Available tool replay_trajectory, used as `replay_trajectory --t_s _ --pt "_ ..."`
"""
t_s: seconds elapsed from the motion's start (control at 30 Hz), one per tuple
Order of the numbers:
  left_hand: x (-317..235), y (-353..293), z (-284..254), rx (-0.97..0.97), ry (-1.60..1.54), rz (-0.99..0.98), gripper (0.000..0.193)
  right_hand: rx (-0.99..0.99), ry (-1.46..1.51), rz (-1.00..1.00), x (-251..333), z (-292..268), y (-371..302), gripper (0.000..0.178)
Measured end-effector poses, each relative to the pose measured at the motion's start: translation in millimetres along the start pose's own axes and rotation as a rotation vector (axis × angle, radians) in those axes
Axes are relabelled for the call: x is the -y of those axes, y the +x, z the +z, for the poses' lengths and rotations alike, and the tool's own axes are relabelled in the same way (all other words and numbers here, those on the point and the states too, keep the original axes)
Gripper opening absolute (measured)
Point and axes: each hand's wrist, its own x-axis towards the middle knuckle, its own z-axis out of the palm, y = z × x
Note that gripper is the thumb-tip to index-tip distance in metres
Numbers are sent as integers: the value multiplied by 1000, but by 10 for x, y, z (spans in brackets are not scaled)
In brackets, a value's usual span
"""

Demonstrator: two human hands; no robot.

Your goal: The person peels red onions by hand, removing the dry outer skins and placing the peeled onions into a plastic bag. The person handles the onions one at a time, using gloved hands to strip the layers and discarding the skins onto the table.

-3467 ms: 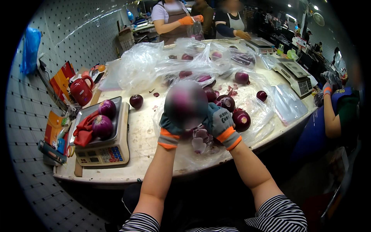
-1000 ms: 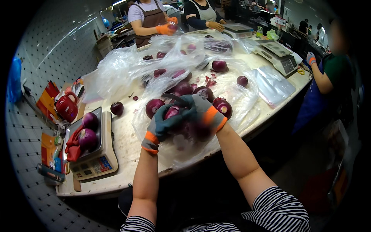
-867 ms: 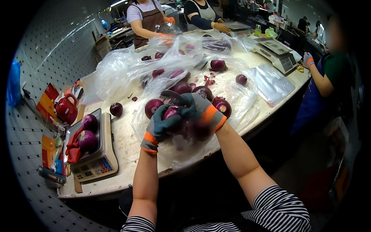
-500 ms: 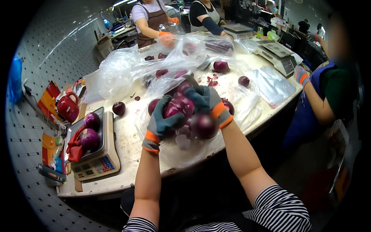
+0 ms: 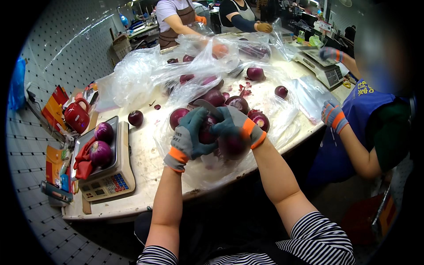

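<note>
My left hand (image 5: 192, 132), in a teal and grey glove with an orange cuff, is closed around a red onion (image 5: 206, 132). My gloved right hand (image 5: 232, 121) grips a knife (image 5: 206, 106), its handle hidden in the fist. The short blade slants across the top of the held onion, close to the left fingers. Beneath the right wrist lies another onion (image 5: 234, 145), partly blurred. Several more sit around the hands on clear plastic film: an onion (image 5: 178, 117) left of them, an onion (image 5: 237, 104) beyond, and an onion (image 5: 259, 121) by the right cuff.
On the left, a scale (image 5: 108, 181) carries two onions and a red cloth; a red kettle (image 5: 77, 115) stands behind it. Crumpled plastic bags (image 5: 137, 73) cover the table's far part. A second scale (image 5: 319, 66) stands far right, beside a person in a blue apron (image 5: 340, 141). Two people work opposite.
My left hand has rolled over the onion, now showing the back of its glove. The knife blade has come down beside it. The person at right now reaches one hand toward the far scale.
</note>
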Motion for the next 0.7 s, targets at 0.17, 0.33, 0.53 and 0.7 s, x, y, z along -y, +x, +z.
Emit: replay_trajectory --t_s 0.17,0.33,0.53,0.7 --pt "51 -15 -1 -35 -1 76 90 -58 77 -13 -177 44 42 28" --pt "30 -35 -41 10 -71 49 83 -49 29 -1 -252 27 69 26" --pt "88 -88 -34 29 -307 -103 94 -41 166 47 -274 -152 96 24" --pt "185 -97 -8 -120 -569 -103 89 -238 230 169 -88 -218 3 30"
